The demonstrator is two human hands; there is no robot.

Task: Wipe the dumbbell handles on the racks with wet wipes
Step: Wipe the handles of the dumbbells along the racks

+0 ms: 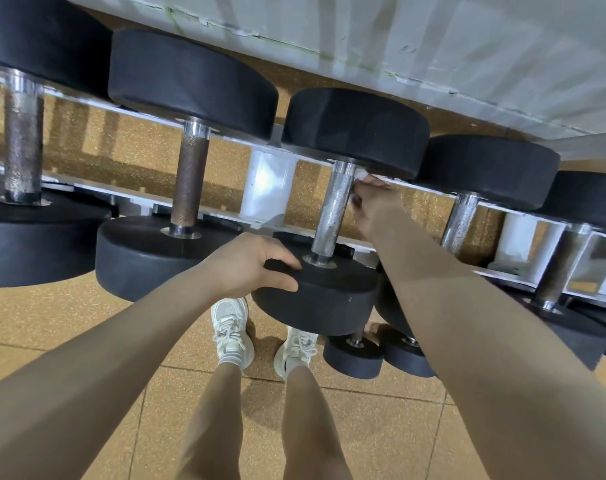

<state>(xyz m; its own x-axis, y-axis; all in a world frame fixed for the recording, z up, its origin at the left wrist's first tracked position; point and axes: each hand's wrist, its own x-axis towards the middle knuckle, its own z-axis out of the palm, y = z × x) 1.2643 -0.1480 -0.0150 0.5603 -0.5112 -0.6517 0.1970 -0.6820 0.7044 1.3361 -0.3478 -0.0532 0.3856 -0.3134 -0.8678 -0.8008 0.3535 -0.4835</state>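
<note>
The right hand (370, 206) curls its grip around a small white wet wipe (361, 177), pinching it against the upper end of the knurled silver steel dumbbell handle (333, 209), at one o'clock from frame centre. The left hand (251, 265) clasps the near round black rubber dumbbell head (329, 296), thumb on top, fingers over its edge. This dumbbell lies across the white metal rack (270, 188) among others, above the orange speckled floor (381, 427).
</note>
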